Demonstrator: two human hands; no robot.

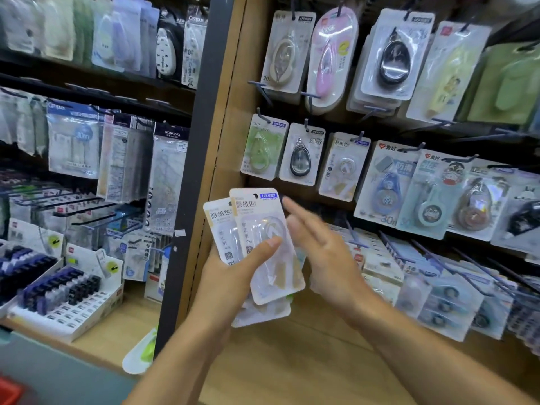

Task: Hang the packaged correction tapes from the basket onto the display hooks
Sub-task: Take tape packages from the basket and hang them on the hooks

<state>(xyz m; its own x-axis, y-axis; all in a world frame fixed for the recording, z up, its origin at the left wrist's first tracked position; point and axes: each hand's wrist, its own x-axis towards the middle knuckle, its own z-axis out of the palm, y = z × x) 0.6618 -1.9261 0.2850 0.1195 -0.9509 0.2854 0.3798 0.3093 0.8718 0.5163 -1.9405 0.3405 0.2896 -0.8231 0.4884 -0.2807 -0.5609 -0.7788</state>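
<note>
My left hand (233,267) grips a fanned stack of cream-coloured correction tape packs (264,244), thumb pressed on the clear blister of the front pack. Behind it a second pack (217,220) shows at the left, and more pack edges stick out below. My right hand (315,241) is beside the stack on its right, fingers straight and blurred, its fingertips near the front pack's upper right corner. A matching cream pack (343,168) hangs on a hook in the middle row of the wooden display panel (230,118). The basket's red corner (10,390) shows at bottom left.
Other tape packs hang above and to the right: green (263,147), black (301,154), pink (331,57), blue (385,185). Long bare hook prongs (438,258) jut out at lower right. A dark post (193,159) divides the panel from left shelves holding a white tray (76,311).
</note>
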